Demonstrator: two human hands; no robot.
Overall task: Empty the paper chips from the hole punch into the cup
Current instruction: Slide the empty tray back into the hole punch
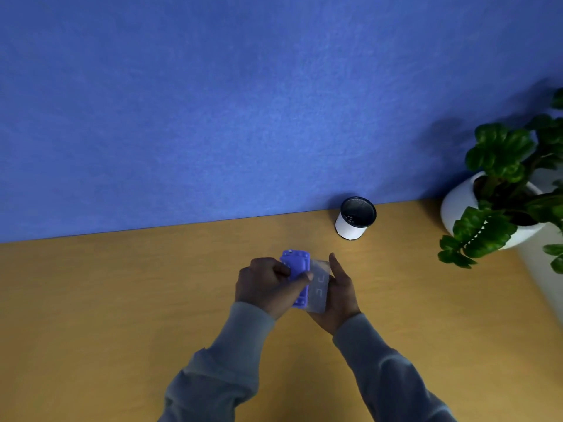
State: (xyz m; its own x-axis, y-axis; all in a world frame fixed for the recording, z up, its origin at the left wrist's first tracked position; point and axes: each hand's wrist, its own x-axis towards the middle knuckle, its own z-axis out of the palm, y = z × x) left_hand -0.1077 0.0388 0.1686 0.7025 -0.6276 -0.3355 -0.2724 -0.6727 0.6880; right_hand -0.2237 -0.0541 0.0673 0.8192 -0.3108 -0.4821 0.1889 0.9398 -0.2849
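Observation:
A purple hole punch (pixel 297 269) is held above the wooden table (pixel 122 300), tilted on its side. My left hand (pixel 268 284) grips its body from the left, thumb across it. My right hand (pixel 338 296) holds the clear plastic chip tray (pixel 318 287) at the punch's right side, index finger raised. The tray touches the punch along one edge. A white cup (pixel 355 219) with a dark inside stands upright at the back of the table, up and right of my hands. A few pale specks show inside the cup.
A blue fabric partition (pixel 243 102) rises along the table's far edge. A leafy green plant in a white pot (pixel 457 205) stands at the right, close to the cup. Grey sleeves cover both of my forearms.

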